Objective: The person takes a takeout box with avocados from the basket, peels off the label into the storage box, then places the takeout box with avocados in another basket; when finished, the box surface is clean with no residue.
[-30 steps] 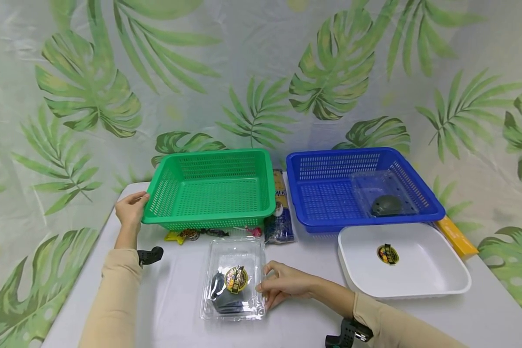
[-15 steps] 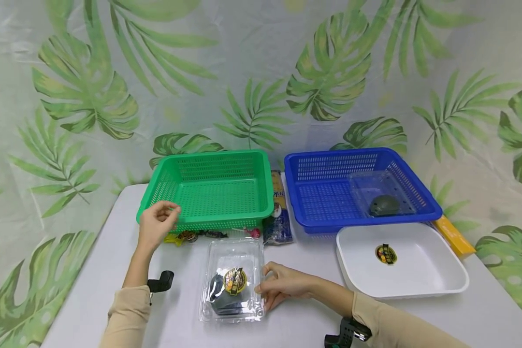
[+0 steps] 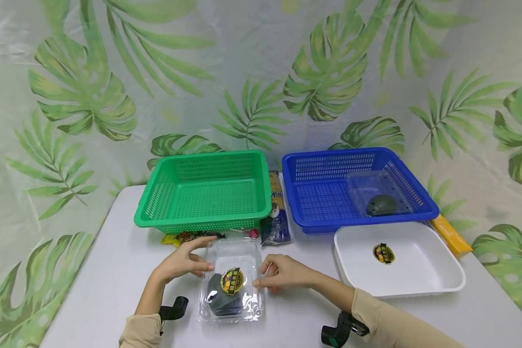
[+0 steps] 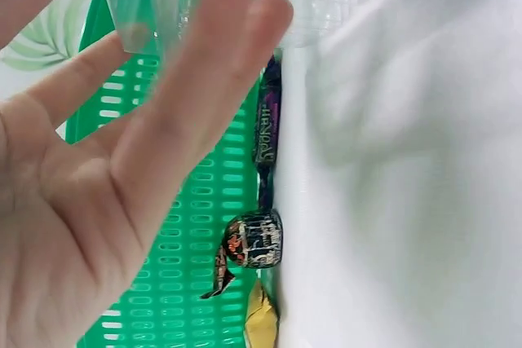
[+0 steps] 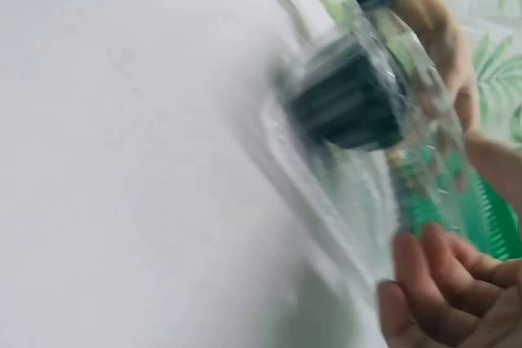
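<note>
A clear plastic clamshell box point(image 3: 231, 280) with a round yellow-and-black sticker lies on the table, a dark object point(image 3: 222, 297) inside it. My right hand point(image 3: 285, 272) pinches the box's right edge, thumb on the rim. On the opposite side, my left hand point(image 3: 183, 261) reaches its thumb to the left edge, with the other fingers extended near the top corner. The left wrist view shows those fingers point(image 4: 188, 95) fairly straight beside the clear plastic. Blur in the right wrist view partly obscures the box point(image 5: 359, 112) and the fingertips.
A green basket point(image 3: 202, 224) stands behind the box, with wrapped candies point(image 3: 187, 237) along its front. Right of it are a blue-and-gold packet point(image 3: 276, 227), a blue basket point(image 3: 356, 222) holding another clear box point(image 3: 361, 183), a white tray point(image 3: 422, 261) and a yellow-orange carton point(image 3: 452, 237).
My left hand has left the green basket's left rim and come down and right to the box. My right hand stays at the box's right edge, its fingers slightly shifted.
</note>
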`<action>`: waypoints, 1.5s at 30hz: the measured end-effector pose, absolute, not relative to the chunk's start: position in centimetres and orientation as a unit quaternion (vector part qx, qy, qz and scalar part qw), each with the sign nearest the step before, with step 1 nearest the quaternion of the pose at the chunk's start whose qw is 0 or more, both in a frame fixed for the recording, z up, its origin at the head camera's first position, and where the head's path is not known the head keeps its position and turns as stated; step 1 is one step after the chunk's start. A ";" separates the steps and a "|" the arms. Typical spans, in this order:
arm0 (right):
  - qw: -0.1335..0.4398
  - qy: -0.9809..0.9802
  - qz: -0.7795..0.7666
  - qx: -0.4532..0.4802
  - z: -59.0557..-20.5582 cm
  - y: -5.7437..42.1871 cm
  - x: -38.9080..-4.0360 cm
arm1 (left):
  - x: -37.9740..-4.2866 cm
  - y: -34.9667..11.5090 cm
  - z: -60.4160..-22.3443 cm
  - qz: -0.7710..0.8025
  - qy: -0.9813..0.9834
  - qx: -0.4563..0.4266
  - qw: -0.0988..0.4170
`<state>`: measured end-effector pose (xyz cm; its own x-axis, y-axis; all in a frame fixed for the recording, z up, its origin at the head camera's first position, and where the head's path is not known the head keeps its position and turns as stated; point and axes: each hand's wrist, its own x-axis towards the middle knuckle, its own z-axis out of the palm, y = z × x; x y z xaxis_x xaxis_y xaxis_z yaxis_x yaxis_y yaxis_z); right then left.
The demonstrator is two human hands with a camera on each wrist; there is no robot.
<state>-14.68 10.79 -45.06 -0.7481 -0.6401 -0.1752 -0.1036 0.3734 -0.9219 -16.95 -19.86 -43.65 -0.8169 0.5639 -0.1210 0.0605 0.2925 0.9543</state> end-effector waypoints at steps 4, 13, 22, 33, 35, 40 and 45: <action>0.098 0.842 -0.443 -0.291 -43.4 10.1 -15.8 | -16.9 -19.8 -43.8 0.576 0.758 0.198 0.234; -0.034 0.874 -0.287 -0.390 -41.6 5.8 -16.2 | -16.9 -19.8 -43.8 0.587 0.749 0.178 0.250; -0.017 0.903 -0.145 -0.404 -41.6 3.6 -16.0 | -17.0 -19.7 -44.3 0.581 0.757 0.177 0.241; 0.002 0.873 -0.152 -0.464 -41.3 3.3 -15.6 | -17.0 -19.6 -44.2 0.581 0.757 0.172 0.244; 0.009 0.872 -0.156 -0.464 -41.1 3.4 -15.5 | -16.9 -19.6 -44.2 0.580 0.758 0.173 0.242; 0.020 0.874 -0.168 -0.455 -41.0 3.4 -15.1 | -16.9 -19.6 -44.3 0.580 0.760 0.170 0.239; 0.008 0.888 -0.178 -0.425 -40.9 3.4 -14.7 | -16.9 -19.6 -44.5 0.585 0.757 0.158 0.244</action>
<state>-14.67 3.45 -40.87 -0.6388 -0.7572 0.1363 -0.7514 0.5759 -0.3222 -16.90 -19.60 -44.51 -0.8309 0.5248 -0.1851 -0.0471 0.2651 0.9631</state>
